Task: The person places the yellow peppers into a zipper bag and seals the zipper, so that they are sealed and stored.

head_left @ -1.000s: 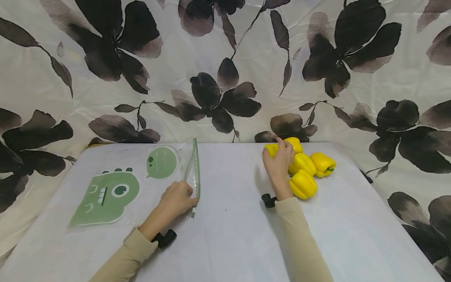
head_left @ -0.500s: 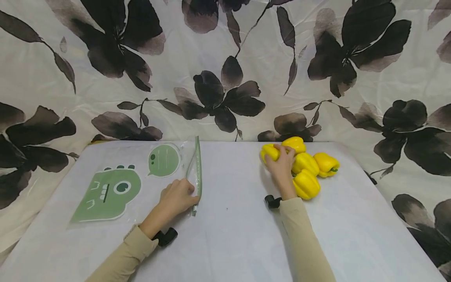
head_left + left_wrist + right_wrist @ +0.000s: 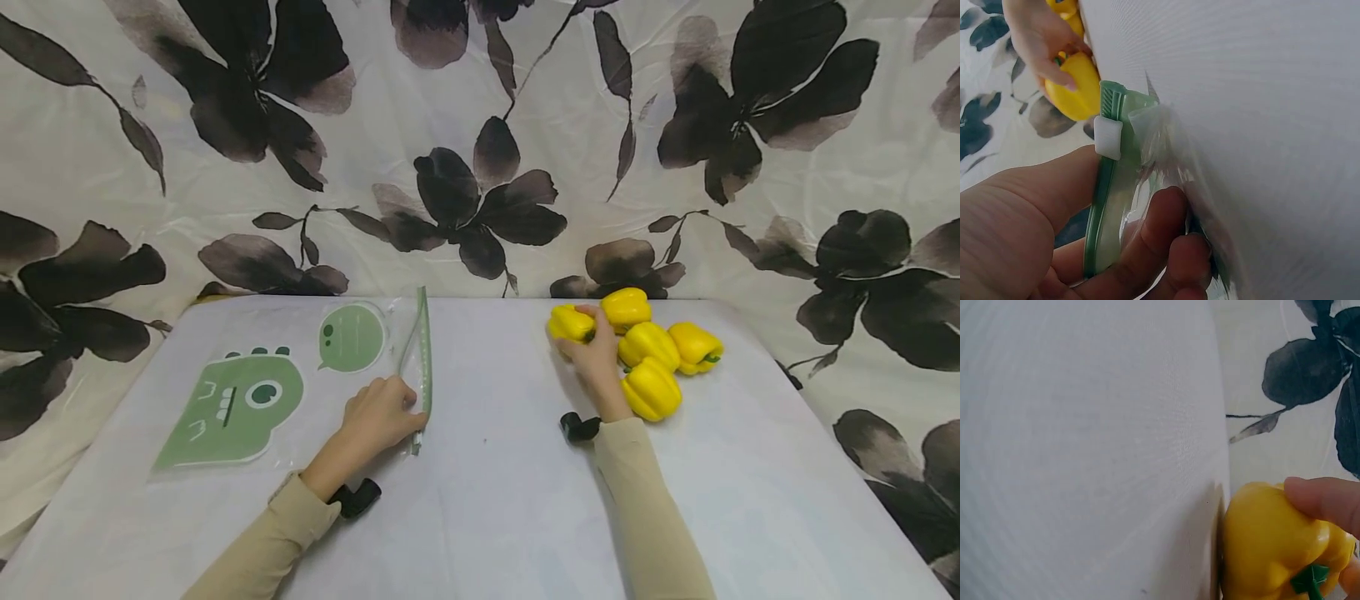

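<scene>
On the left of the white table point(image 3: 487, 508), a clear slider bag with a green monster print point(image 3: 273, 408) lies flat; its film looks thin, limp and slick, so the stiffer green zip strip point(image 3: 426, 358) seems the surer hold. The person's left hand point(image 3: 381, 412) pinches the bag there, thumb against the strip, fingers curled on the film, near a white slider point(image 3: 1109, 139). Crumpled film blurs the mouth; how wide it gapes cannot be told. Farther right, a yellow bell pepper point(image 3: 568, 323) is pinched between the right hand's point(image 3: 597, 362) thumb and fingers. It looks light, firm and smooth, best gripped across its sides. The right wrist view cuts off its base and most fingers. Four more yellow bell peppers point(image 3: 649, 346) cluster beyond.
</scene>
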